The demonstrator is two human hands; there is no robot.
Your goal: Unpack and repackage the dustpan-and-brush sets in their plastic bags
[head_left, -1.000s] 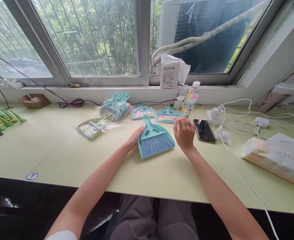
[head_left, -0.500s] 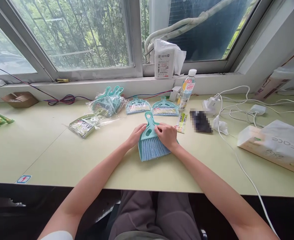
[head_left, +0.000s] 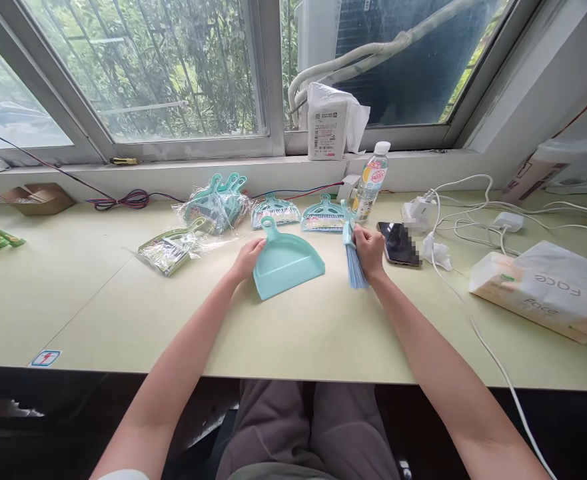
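Note:
A teal dustpan [head_left: 289, 260] is tilted a little over the middle of the table, its handle up and its wide lip toward me. My left hand [head_left: 249, 257] grips its left edge close to the handle. To the right, my right hand [head_left: 370, 250] is closed around a small teal hand brush [head_left: 355, 265], whose blue bristles point down. Brush and dustpan are apart. Behind them lie two wrapped dustpan sets, one on the left [head_left: 276, 212] and one on the right [head_left: 322, 216].
Bagged teal dustpans [head_left: 216, 205] and a wrapped green set [head_left: 167, 250] lie left of centre. At the right are a bottle [head_left: 371, 181], a phone [head_left: 398, 243], white cables [head_left: 440, 220] and a tissue pack [head_left: 543, 293]. A cardboard box [head_left: 38, 199] sits far left.
The brush has come off the dustpan and moved right in my right hand, turned edge-on. My left hand has shifted the dustpan slightly left, showing its bare inside.

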